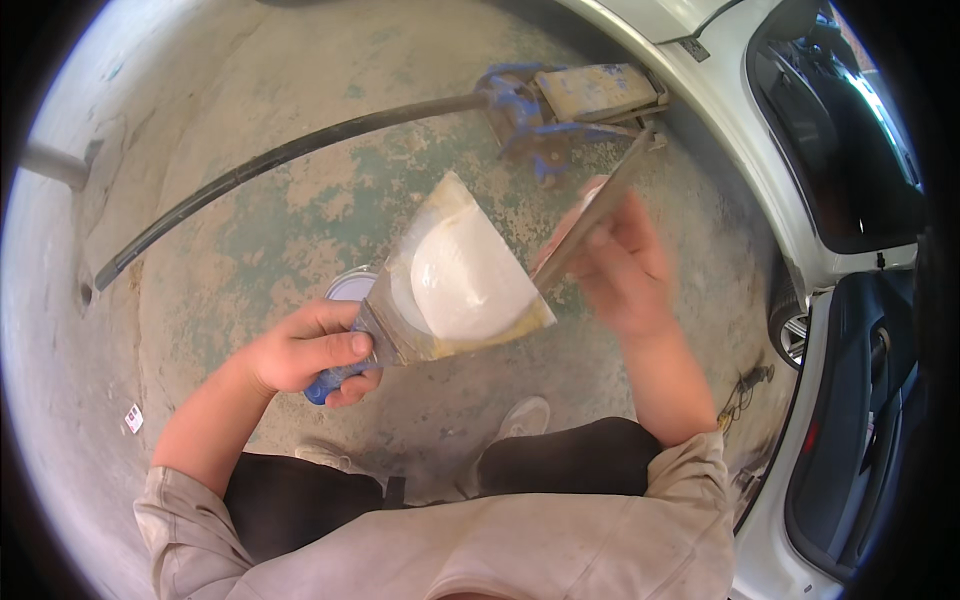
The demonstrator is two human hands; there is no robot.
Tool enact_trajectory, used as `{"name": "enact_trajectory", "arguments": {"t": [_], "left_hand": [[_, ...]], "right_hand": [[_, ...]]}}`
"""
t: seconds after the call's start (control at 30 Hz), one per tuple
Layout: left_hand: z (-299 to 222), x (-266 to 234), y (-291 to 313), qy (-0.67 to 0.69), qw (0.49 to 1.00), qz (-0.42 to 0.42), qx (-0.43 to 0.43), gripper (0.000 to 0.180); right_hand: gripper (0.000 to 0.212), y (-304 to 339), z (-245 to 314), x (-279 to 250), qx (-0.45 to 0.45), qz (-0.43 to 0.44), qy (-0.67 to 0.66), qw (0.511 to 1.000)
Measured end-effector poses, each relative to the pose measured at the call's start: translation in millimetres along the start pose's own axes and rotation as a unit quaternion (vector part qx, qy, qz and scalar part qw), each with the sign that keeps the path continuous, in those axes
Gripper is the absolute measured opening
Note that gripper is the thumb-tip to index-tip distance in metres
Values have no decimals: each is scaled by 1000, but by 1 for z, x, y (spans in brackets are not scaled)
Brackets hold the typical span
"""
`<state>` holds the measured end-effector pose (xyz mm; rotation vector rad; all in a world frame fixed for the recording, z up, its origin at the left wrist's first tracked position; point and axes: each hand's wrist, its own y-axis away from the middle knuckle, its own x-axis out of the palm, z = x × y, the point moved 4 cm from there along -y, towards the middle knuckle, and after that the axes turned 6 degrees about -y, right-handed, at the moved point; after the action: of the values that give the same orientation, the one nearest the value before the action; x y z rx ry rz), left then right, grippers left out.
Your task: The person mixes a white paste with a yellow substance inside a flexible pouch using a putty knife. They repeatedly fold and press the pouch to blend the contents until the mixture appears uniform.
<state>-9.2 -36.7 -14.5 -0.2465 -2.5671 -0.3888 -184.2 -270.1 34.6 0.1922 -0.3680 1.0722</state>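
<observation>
My left hand (pixel 300 352) is closed round the blue handle of a wide putty knife (pixel 443 208). Its fan-shaped blade lies face up and carries a large smooth mound of white filler paste (pixel 468 280). My right hand (pixel 628 265) grips a flat spreader (pixel 592 222), seen almost edge-on, beside the blade's right corner. Whether the two tools touch, I cannot tell. A little white paste shows near the spreader's face. Behind my left hand, an open-looking round can (pixel 350 286) with a pale inside is partly hidden.
A blue floor jack (pixel 520 115) with a long black handle (pixel 290 150) lies across the worn green floor. On the right stands a white car (pixel 735 140) with an open door (pixel 850 420). A cable (pixel 742 395) lies near its wheel (pixel 790 335).
</observation>
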Motion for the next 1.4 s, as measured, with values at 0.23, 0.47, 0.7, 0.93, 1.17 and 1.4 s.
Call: {"name": "enact_trajectory", "arguments": {"t": [0.23,0.47,0.7,0.93,1.17,1.4], "left_hand": [[-7,10,-1,87,995,51,12,36],[-2,15,-4,43,996,74,-20,34],[1,18,-10,40,996,74,-2,32],[-13,2,-5,96,993,15,63,37],[-1,8,-8,19,998,51,12,34],[-12,1,-8,65,996,23,57,35]], "right_hand": [[52,4,-40,22,204,104,33,973],[57,-19,-31,35,131,223,-361,896],[60,-12,-45,48,184,204,-394,877],[57,0,-71,32,242,61,-206,946],[52,-12,-38,35,207,35,-314,926],[48,-3,-77,14,232,42,-236,943]]}}
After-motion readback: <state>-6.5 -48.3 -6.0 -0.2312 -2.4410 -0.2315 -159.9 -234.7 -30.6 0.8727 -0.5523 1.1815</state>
